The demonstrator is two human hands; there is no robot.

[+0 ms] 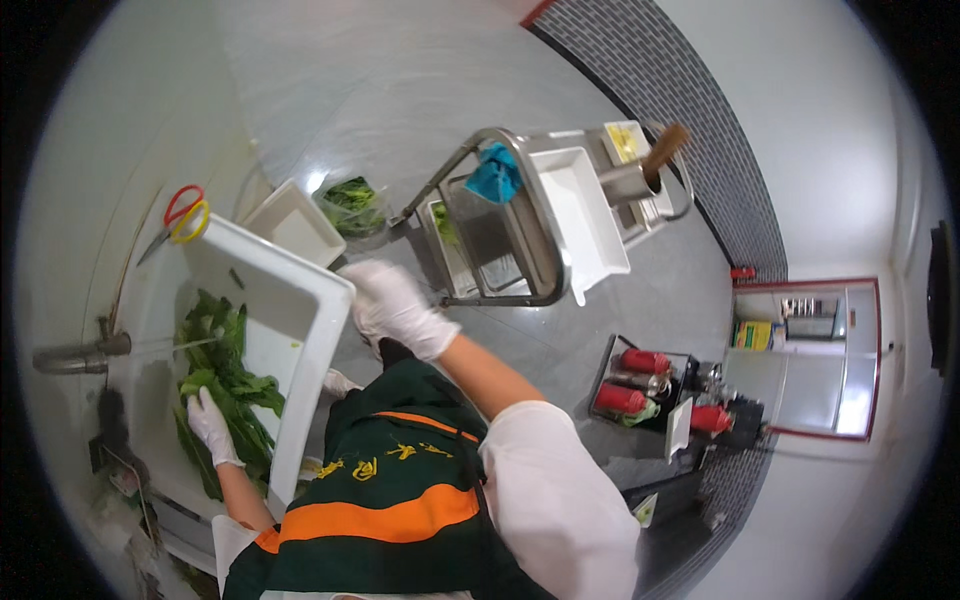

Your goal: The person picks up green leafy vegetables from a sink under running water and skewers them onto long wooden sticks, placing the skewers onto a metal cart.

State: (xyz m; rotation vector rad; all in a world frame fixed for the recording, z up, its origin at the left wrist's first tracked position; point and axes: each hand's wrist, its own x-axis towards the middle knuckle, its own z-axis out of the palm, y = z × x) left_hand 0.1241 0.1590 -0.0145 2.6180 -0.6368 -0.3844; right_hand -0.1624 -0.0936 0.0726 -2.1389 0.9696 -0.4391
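Nearest is the person's dark green apron (425,400), crossed by orange bands, with a white sleeve (560,490) at its right. The left hand (208,425), in a thin pale glove, rests on the leafy greens (235,370) in the white sink (312,375); its fingers lie over the leaves, and I cannot tell whether they grip any. The right hand (398,308), gloved too, is up just beside the sink's rim (blurred, so whether its fingers are closed or hold something I cannot tell).

The greens form a loose heap in the basin, along the side nearer the tap (75,357), from which a thin stream of water (180,345) runs toward them. Scissors (168,232) with one red and one yellow handle lie at the sink's far corner.

Just past the sink stands a white tub (300,225), and next to it more greens (350,195) in something clear. Farther right is a metal cart (560,270) with a blue cloth (495,175) over its rail, a long white tray (575,215) and a metal pot (625,187) with a wooden handle (662,150) sticking out.

Beyond, red objects (645,360) sit in a dark rack, and a red-framed doorway (805,385) closes the view.
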